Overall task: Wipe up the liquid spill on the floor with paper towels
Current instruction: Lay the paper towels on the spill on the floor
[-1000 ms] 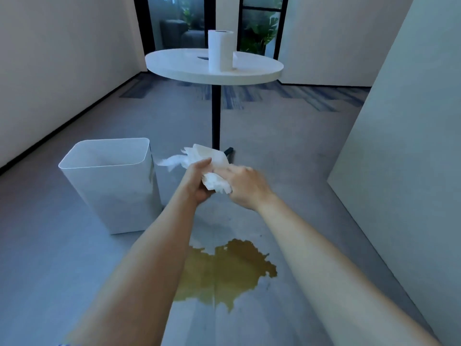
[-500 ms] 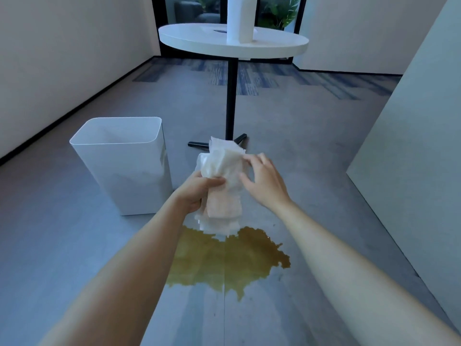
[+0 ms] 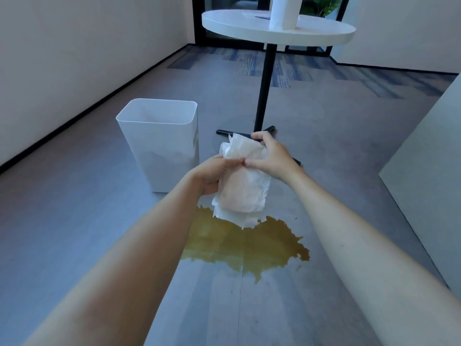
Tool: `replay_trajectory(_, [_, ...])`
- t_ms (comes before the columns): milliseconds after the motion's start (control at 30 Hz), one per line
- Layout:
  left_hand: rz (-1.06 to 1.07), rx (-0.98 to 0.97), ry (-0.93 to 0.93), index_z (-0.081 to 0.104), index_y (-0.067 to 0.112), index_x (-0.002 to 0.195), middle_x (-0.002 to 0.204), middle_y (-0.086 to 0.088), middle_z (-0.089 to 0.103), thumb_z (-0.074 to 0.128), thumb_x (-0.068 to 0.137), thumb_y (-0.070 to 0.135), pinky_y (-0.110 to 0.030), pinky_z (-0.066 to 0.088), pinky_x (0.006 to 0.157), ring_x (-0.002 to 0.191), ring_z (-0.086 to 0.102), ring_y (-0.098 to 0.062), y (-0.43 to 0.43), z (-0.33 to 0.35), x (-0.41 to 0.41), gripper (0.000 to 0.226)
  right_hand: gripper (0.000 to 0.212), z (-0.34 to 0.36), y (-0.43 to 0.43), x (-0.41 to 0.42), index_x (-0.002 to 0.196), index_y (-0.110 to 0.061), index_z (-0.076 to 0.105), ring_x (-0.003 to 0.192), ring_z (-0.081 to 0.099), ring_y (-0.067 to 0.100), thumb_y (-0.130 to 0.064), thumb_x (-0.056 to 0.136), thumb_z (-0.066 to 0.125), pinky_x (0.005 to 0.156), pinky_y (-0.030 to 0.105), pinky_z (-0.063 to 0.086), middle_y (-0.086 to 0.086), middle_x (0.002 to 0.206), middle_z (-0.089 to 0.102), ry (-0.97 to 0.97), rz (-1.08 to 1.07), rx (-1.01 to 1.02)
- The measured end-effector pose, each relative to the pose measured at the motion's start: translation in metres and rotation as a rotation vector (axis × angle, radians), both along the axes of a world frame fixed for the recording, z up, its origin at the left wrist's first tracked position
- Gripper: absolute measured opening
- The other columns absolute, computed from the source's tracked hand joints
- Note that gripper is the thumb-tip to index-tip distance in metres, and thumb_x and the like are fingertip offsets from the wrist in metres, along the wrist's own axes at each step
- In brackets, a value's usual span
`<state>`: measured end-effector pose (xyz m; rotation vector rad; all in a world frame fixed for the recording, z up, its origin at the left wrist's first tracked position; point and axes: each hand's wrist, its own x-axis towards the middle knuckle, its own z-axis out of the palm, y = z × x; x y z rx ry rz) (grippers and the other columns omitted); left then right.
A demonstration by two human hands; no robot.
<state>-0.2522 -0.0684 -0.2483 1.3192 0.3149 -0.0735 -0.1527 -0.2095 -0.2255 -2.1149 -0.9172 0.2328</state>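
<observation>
A yellow-brown liquid spill [image 3: 247, 245] spreads over the grey floor just below my hands. A folded wad of white paper towels [image 3: 243, 188] hangs upright in the air above the spill's far edge. My left hand [image 3: 212, 174] grips the wad from its left side. My right hand [image 3: 270, 156] pinches the wad's upper right part, thumb meeting my left thumb across the front. The wad's lower torn edge hangs just over the liquid; I cannot tell whether it touches.
A white waste bin [image 3: 159, 143] stands open on the floor left of my hands. Behind them is a round white table [image 3: 224, 22] on a black pole, with a paper towel roll [image 3: 284, 11] on top. A pale wall panel [image 3: 429, 183] stands at right.
The crumpled towels have been folded into a flatter upright wad. Both hands have come lower and closer to the spill, and my view has tilted down and nearer the floor.
</observation>
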Motion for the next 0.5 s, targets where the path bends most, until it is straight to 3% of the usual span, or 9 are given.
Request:
replay_trajectory(67, [0.019,-0.005,0.022,0.062,0.005,0.118,0.113,-0.014,0.068,0.054,0.097,0.031,-0.041,0.053,0.090,0.098,0.068,-0.026,0.006,0.002,-0.008,0.035,0.057,0.000,0.010,-0.005,0.121,-0.023,0.052,0.103,0.055,0.013,-0.030,0.071,0.078,0.082,0.025,0.043,-0.007,0.112,0.058,0.014,0.020,-0.039])
replay_trajectory(167, [0.121,-0.083,0.065,0.062,0.010,0.121,0.112,-0.011,0.070,0.036,0.098,0.054,-0.038,0.051,0.090,0.103,0.067,-0.024,0.017,0.000,-0.018,0.056,0.034,-0.002,0.027,-0.015,0.092,-0.021,0.053,0.084,0.054,0.016,-0.032,0.069,0.076,0.066,0.029,0.041,-0.006,0.089,0.059,-0.096,0.008,-0.014])
replay_trajectory(233, [0.234,-0.118,0.100,0.065,0.012,0.112,0.099,-0.007,0.073,0.028,0.102,0.050,-0.033,0.053,0.079,0.089,0.070,-0.019,0.025,0.000,-0.024,0.054,0.036,-0.003,0.039,-0.023,0.072,-0.023,0.041,0.072,0.045,0.015,-0.033,0.070,0.076,0.060,0.031,0.034,-0.007,0.074,0.047,-0.130,0.037,0.002])
replay_trajectory(300, [0.312,-0.127,0.130,0.064,0.011,0.112,0.095,-0.006,0.072,0.031,0.103,0.043,-0.031,0.053,0.072,0.079,0.070,-0.018,0.034,0.000,-0.029,0.047,0.045,-0.003,0.050,-0.031,0.062,-0.025,0.032,0.070,0.040,0.016,-0.031,0.072,0.076,0.058,0.031,0.029,-0.004,0.073,0.039,-0.207,0.084,-0.030])
replay_trajectory(400, [0.378,-0.108,0.147,0.067,0.011,0.103,0.083,-0.005,0.072,0.034,0.101,0.039,-0.030,0.053,0.067,0.071,0.069,-0.019,0.048,0.001,-0.037,0.043,0.045,-0.002,0.064,-0.040,0.058,-0.027,0.032,0.068,0.040,0.014,-0.020,0.074,0.073,0.056,0.023,0.029,0.001,0.079,0.041,-0.228,0.150,-0.007])
replay_trajectory(500, [0.377,-0.114,0.132,0.067,0.012,0.100,0.082,-0.004,0.069,0.043,0.098,0.035,-0.030,0.052,0.066,0.071,0.067,-0.020,0.056,-0.001,-0.041,0.033,0.039,0.002,0.073,-0.045,0.058,-0.022,0.031,0.064,0.036,0.016,-0.010,0.075,0.063,0.052,0.019,0.025,-0.001,0.071,0.039,-0.203,0.136,0.053])
